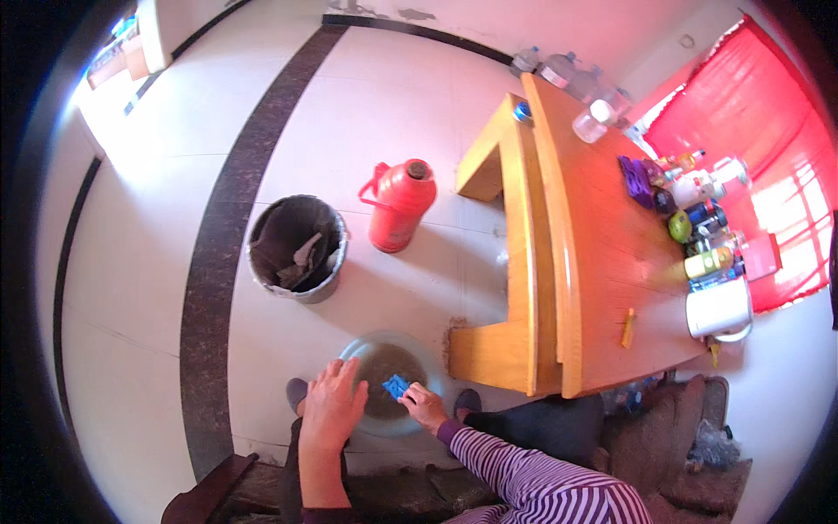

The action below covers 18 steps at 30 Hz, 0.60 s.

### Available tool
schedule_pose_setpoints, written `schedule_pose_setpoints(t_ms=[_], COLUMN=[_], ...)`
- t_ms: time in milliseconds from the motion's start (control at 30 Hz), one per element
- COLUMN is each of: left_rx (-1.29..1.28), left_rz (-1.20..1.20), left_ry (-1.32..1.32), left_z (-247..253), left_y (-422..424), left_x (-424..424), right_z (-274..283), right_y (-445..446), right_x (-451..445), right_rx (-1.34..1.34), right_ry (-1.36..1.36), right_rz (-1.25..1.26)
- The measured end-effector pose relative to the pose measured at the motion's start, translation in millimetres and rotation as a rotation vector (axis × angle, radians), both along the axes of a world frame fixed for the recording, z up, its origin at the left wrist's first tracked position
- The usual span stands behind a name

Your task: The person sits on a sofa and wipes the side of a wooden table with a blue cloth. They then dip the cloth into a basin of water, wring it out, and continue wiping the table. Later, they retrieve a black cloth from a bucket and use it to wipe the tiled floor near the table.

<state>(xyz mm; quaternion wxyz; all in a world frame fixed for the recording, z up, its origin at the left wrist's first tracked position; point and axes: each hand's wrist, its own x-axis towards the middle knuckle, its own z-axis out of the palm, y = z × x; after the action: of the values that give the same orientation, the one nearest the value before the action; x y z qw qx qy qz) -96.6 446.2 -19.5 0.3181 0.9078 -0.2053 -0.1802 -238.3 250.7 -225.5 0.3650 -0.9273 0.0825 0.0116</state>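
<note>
A round, pale plastic basin (pixel 386 338) stands on the floor between my feet, holding murky brownish water (pixel 393 357). My right hand (pixel 425 405) grips a small blue item (pixel 395 386) by its near end, over the water; it could be a cloth or a sponge. Over the basin's left rim hovers my left hand (pixel 332 403), back upward, thumb spread from the fingers. Nothing shows in it, though its palm is hidden.
A lined waste bin (pixel 262 278) with rubbish and a red thermos flask (pixel 402 203) stand beyond the basin. To the right is a wooden table (pixel 609 275) bearing bottles, a yellow-handled tool (pixel 628 327) and a white appliance (pixel 719 306). A brown sofa (pixel 661 445) lies at lower right.
</note>
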Motion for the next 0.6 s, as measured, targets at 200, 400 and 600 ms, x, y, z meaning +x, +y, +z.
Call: schedule_pose_setpoints(t_ms=[200,400,600], left_rx=[0.087,0.043,0.027], left_rz=[-0.008,-0.083,-0.049], left_ry=[0.021,0.031,0.028], left_z=[-1.0,2.6,-6.5], left_y=[20.5,8.5,7.3], left_x=[-9.1,-12.6,-5.2], right_z=[-50.7,-113.6,-119.1], right_y=[12.2,5.9,28.4], right_x=[-21.9,-29.5,1.5], right_rx=[-0.203,-0.275,-0.251], right_ry=[0.157,0.878,0.949], right_rz=[0.278,0.344,0.177])
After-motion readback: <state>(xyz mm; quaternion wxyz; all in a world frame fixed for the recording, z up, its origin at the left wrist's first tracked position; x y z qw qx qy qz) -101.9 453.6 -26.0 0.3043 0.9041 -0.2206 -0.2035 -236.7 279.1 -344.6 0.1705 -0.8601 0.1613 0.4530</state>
